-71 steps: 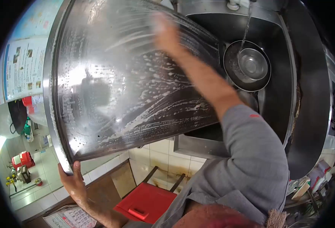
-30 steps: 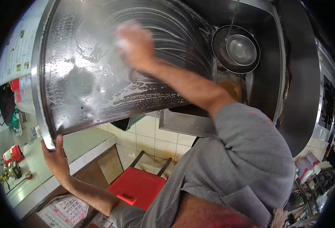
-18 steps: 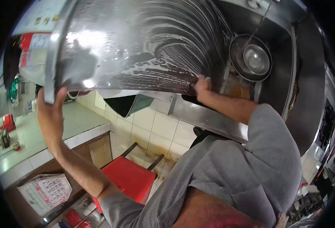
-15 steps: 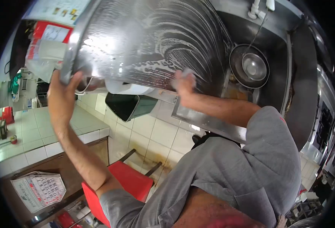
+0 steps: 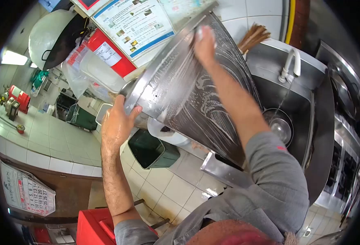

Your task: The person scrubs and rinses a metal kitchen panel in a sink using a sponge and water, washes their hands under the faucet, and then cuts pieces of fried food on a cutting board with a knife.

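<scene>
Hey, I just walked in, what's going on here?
A person's left hand grips one corner of a large metal panel, held at a slant by the sink. The right hand is on its upper part, apparently scrubbing with something pale, too blurred to name. Suds streak the panel, and water runs from the tap toward a metal bowl in the sink.
</scene>
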A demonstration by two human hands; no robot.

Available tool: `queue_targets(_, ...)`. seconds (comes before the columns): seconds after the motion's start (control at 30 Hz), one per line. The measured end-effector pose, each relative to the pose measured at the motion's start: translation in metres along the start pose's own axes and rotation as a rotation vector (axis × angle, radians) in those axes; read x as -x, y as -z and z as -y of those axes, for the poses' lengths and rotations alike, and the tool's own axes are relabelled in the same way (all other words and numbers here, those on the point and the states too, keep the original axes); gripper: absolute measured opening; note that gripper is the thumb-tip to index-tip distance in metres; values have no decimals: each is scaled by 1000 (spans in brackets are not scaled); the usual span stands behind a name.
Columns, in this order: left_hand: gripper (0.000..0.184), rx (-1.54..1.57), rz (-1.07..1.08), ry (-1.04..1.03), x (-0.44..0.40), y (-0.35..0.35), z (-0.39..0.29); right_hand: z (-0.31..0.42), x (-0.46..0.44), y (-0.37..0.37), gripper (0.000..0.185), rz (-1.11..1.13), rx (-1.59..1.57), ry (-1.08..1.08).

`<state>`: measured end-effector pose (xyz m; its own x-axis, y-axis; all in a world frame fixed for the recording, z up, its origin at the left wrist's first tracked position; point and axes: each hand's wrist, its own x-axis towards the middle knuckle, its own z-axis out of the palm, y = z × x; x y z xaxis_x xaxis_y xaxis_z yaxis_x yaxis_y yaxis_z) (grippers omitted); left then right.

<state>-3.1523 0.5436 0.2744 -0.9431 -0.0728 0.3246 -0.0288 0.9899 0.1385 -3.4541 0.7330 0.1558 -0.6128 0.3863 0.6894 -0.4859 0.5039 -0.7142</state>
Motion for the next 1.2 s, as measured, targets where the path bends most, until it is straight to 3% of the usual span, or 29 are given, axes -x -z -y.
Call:
queue_targets(0.07,43,-8,18,35,-1,0,-4,-43,-65,-27,42,-15,68,-11)
queue_targets(0.1,43,-9,30,49,-1,1,-5,-20,-75,-2,39,117,66,-174)
queue_targets(0.2,42,-4,55,102,0,4,-10,-22,-57,-7,37,30,81,-42)
queue_targets(0.37,41,38,17,20,1,2,-2,51,108,57,41,146,-127,373)
queue_targets(0.47,41,40,14,10,4,0,4,69,169,86,45,236,-124,413)
queue_targets(0.57,44,65,58,10,1,2,9,72,174,96,47,109,-167,275)
queue_targets(0.63,44,42,15,-61,-1,-1,14,82,151,95,34,0,-1040,-566)
queue_targets(0.67,44,39,38,-66,-1,0,15,90,139,97,22,-95,-1447,-763)
queue_targets(0.7,44,41,33,-68,-1,1,15,100,133,95,22,-94,-1448,-757)
queue_targets(0.77,44,27,64,-67,-1,2,15,126,129,86,21,-4,-1713,-967)
queue_targets(0.83,42,23,54,-96,-1,0,18,198,137,81,49,68,-1630,-1047)
queue_targets(0.9,41,15,43,-120,-1,-2,21,249,159,60,79,15,-1336,-746)
queue_targets(0.97,36,69,103,-60,5,1,20,247,164,51,94,2,-1273,-812)
queue_targets(1.1,31,-8,39,-46,12,4,9,156,61,15,81,-125,-951,-664)
queue_targets(1.17,34,-37,45,-20,11,5,7,73,-38,-20,60,-292,-1020,-617)
queue_targets(1.2,38,-47,56,-5,11,4,5,41,-76,-20,62,-150,-1162,-582)
